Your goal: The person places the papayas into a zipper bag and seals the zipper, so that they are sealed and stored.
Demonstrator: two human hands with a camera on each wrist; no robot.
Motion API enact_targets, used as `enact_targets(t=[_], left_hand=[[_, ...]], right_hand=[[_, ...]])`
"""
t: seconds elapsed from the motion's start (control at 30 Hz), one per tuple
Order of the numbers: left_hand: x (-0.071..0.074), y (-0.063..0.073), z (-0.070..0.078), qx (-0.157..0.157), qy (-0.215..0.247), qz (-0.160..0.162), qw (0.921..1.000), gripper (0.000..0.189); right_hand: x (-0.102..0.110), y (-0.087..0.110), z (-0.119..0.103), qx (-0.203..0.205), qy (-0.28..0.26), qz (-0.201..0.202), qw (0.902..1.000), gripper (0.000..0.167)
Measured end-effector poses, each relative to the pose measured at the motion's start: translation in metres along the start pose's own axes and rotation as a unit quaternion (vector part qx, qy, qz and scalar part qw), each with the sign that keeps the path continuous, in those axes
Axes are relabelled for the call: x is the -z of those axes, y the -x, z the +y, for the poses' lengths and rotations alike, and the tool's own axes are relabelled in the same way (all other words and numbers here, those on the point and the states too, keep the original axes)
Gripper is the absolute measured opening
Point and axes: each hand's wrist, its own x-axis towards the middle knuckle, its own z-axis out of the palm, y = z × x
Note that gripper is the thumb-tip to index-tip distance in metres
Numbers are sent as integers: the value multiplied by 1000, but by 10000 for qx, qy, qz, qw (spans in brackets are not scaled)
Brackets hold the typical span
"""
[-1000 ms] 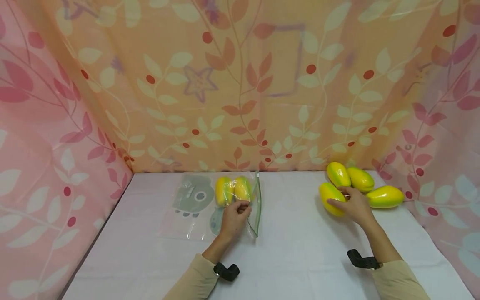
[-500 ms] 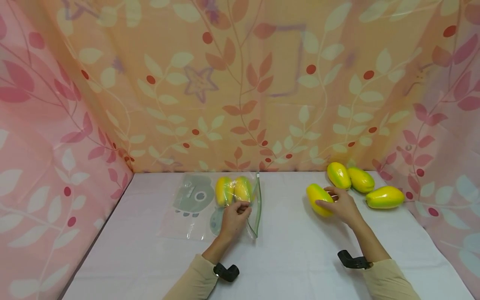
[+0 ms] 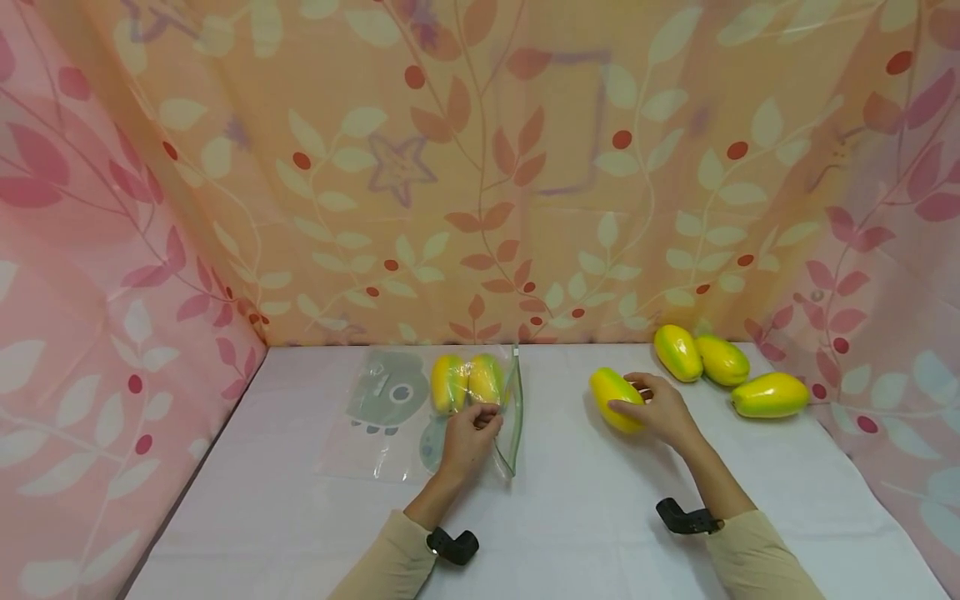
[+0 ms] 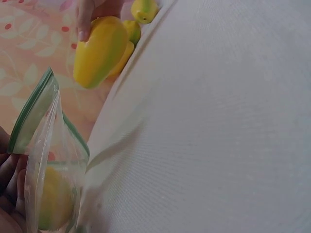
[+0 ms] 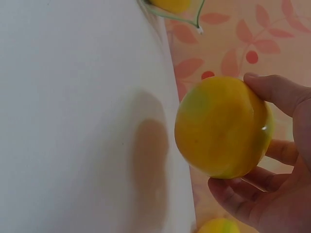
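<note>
Clasped in my right hand (image 3: 663, 410), the glossy, yellow-green, smooth-skinned oval fruit (image 3: 612, 400) is probably light, stiff and slippery, best held about its girth; leftward of this grip, my left hand (image 3: 469, 437) pinches the clear, green-rimmed plastic bag (image 3: 397, 387).

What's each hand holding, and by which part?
The right hand grips a yellow mango-like fruit by its sides; the left hand pinches the zip bag near its open mouth.
</note>
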Motion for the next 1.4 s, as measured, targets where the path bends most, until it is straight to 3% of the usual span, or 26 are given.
enact_targets(t=[0.57, 1.4], left_hand=[[1, -1, 2, -49, -36, 6, 10000, 14], [1, -2, 2, 66, 73, -60, 9999, 17]], right_hand=[[-24, -13, -25, 437, -98, -123, 9989, 75], [-58, -21, -58, 575, -208, -356, 9975, 68]])
